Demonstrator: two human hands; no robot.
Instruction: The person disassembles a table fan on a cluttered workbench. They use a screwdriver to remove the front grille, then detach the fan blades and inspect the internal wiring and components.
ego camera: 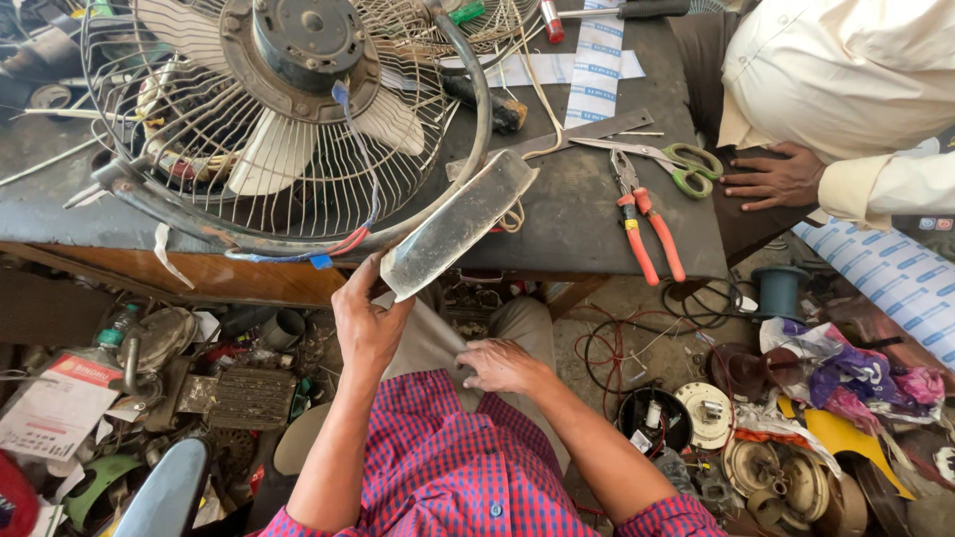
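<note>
1. Red checked sleeves sit closest to the lens, both forearms reaching forward.
2. Left hand (366, 323) grips the lower edge of a flat metal plate (458, 224) that sticks out past the table (587, 214) edge, fingers curled around it.
3. Right hand (504, 364) rests on the lap, fingers loosely bent, holding nothing.
4. Fan cage (284, 114) lies on the table just beside the plate (blades inside, wires dangling).
5. Orange-handled pliers (642, 214) and green scissors (676, 162) lie to the right, near another person's hand (776, 179).

L hand (366, 320) raised, fingers curled in grip; R hand (504, 365) low, palm down, fingers bent.
</note>
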